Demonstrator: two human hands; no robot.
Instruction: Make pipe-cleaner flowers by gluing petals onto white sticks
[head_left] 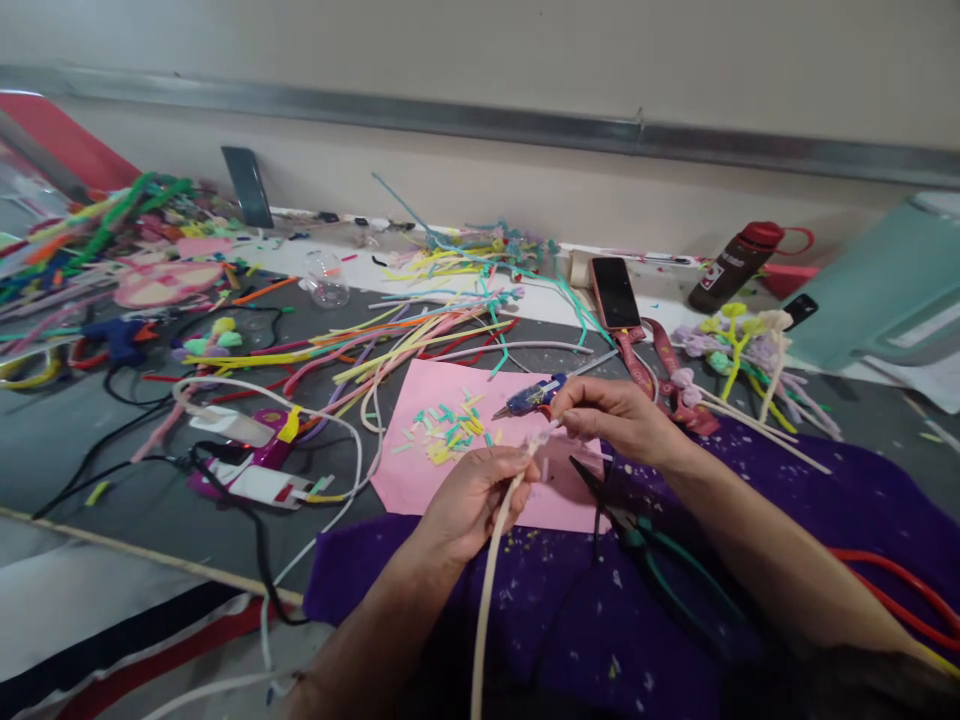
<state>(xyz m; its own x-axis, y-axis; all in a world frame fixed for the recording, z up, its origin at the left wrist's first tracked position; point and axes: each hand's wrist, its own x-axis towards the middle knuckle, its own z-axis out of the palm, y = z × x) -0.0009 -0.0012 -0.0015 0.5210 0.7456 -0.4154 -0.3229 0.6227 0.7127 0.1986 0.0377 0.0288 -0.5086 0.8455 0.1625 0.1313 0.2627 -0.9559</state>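
left hand pinches the cream pipe cleaner near its top, right hand w/ fingers closed on the tip over the pink paper; looks light, soft, bendy, so best gripped close to the end.

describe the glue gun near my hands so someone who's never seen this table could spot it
Find the pink paper sheet in the middle of the grey table. At its far edge, just beyond the right hand, lies the glue gun. It is the small blue one with a silver nozzle pointing left, unlike the soft pipe cleaners around it.
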